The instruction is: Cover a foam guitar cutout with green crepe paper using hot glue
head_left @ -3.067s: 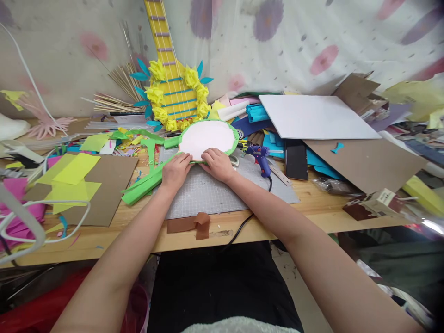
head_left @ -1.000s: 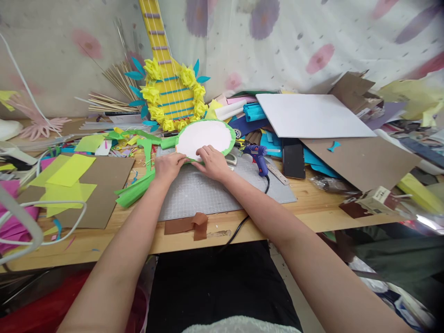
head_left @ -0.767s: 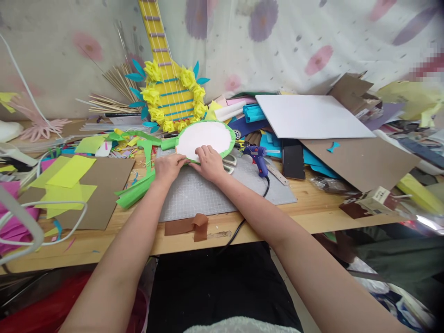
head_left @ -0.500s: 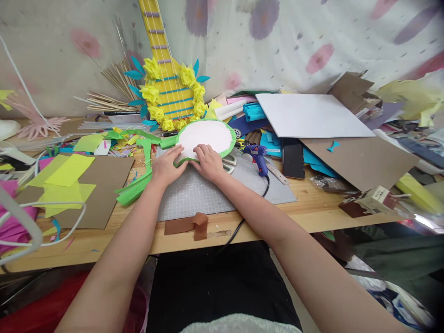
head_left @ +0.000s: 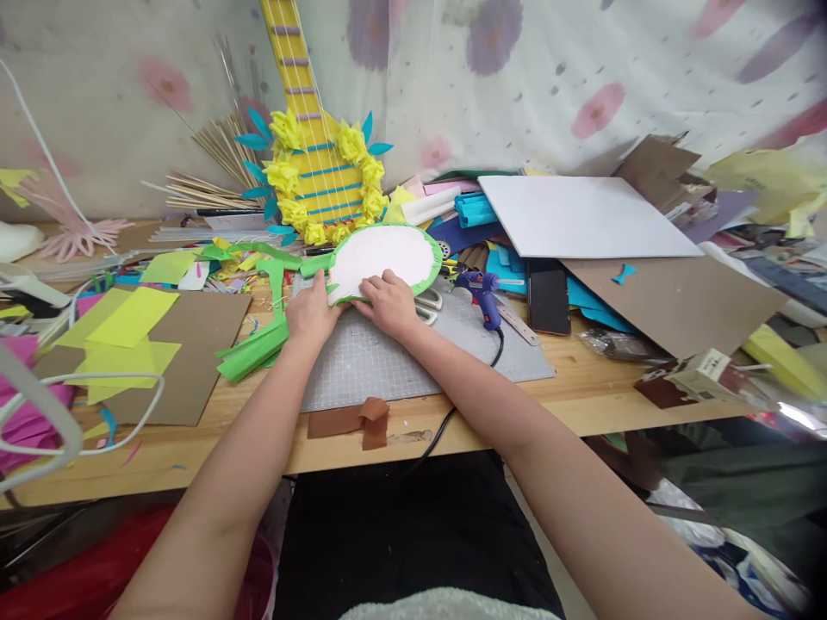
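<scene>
A: How many things are in hand?

B: One round white disc edged in green crepe paper (head_left: 386, 255), at the far edge of the grey cutting mat (head_left: 388, 362). Both hands press its near rim: left hand (head_left: 311, 312) flat, fingers spread; right hand (head_left: 388, 301) curled, perhaps pinching the green edge.

A: Room to move?

B: The mat's near half is bare; one blue glue gun (head_left: 483, 291) lies just right.

A: Changed?

B: The left hand has slid up onto the rim.

A blue glue gun (head_left: 481, 293) lies beside a black phone (head_left: 549, 295).
</scene>
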The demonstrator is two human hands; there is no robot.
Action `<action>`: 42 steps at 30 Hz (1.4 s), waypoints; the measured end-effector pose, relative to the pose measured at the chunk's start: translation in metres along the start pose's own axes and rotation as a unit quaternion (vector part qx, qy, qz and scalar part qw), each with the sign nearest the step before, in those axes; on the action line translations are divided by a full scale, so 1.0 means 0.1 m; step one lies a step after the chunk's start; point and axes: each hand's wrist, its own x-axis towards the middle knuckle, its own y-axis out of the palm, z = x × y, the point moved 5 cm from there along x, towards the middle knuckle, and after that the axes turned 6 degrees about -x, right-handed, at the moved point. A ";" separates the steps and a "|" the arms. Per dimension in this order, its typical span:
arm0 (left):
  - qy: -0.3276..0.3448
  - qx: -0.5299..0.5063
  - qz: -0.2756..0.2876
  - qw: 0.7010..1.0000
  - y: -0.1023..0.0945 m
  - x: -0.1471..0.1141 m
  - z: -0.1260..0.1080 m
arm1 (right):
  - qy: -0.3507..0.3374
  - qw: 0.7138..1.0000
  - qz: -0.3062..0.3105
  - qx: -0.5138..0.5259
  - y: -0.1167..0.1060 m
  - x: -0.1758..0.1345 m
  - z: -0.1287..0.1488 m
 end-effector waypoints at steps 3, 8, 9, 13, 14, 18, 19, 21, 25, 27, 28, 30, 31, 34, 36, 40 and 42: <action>0.019 0.009 -0.002 1.000 0.00 -0.02 0.00 | -0.004 1.000 -0.003 0.006 0.02 -0.01 -0.01; 0.034 -0.004 -0.016 0.999 0.01 -0.02 0.01 | -0.004 0.999 -0.022 0.027 0.00 -0.04 0.02; 0.035 -0.007 -0.020 0.999 0.01 -0.01 0.02 | -0.007 0.999 -0.028 0.033 0.00 -0.04 0.04; 0.049 -0.027 -0.032 0.998 0.02 -0.02 0.02 | -0.015 0.998 -0.028 0.061 -0.01 0.03 0.14; 0.056 -0.033 -0.034 0.997 0.03 -0.03 0.02 | -0.009 0.997 -0.023 0.067 -0.02 0.05 0.15; 0.101 -0.047 -0.023 0.993 0.08 -0.04 0.01 | 0.022 0.996 -0.005 0.083 -0.05 0.08 0.17; 0.108 -0.047 -0.021 0.993 0.10 -0.03 0.02 | 0.025 0.996 -0.003 0.084 -0.05 0.08 0.17; 0.110 -0.045 -0.019 0.993 0.12 -0.02 0.04 | 0.030 0.996 0.001 0.079 -0.07 0.07 0.18; 0.109 -0.040 -0.024 0.993 0.14 -0.02 0.04 | 0.032 0.998 0.002 0.063 -0.05 0.06 0.20; 0.111 -0.039 -0.028 0.993 0.14 -0.03 0.02 | 0.032 0.998 -0.006 0.060 -0.03 0.06 0.21; 0.111 -0.038 -0.030 0.993 0.14 -0.04 0.01 | 0.032 0.998 -0.010 0.060 -0.03 0.06 0.21; 0.107 -0.037 -0.032 0.993 0.13 -0.05 0.00 | 0.027 0.997 -0.018 0.065 -0.02 0.05 0.23; 0.103 -0.035 -0.031 0.994 0.12 -0.05 -0.01 | 0.022 0.997 -0.021 0.068 -0.02 0.05 0.24; 0.097 -0.034 -0.028 0.994 0.11 -0.05 -0.02 | 0.005 0.997 -0.028 0.076 -0.03 0.04 0.26; 0.097 -0.038 -0.027 0.994 0.11 -0.05 -0.01 | 0.003 0.997 -0.028 0.075 -0.03 0.03 0.26; 0.089 -0.046 -0.027 0.995 0.12 -0.03 0.01 | 0.009 0.997 -0.023 0.072 -0.01 0.04 0.25; 0.079 -0.049 -0.027 0.995 0.12 -0.02 0.03 | 0.007 0.998 -0.017 0.068 0.00 0.04 0.26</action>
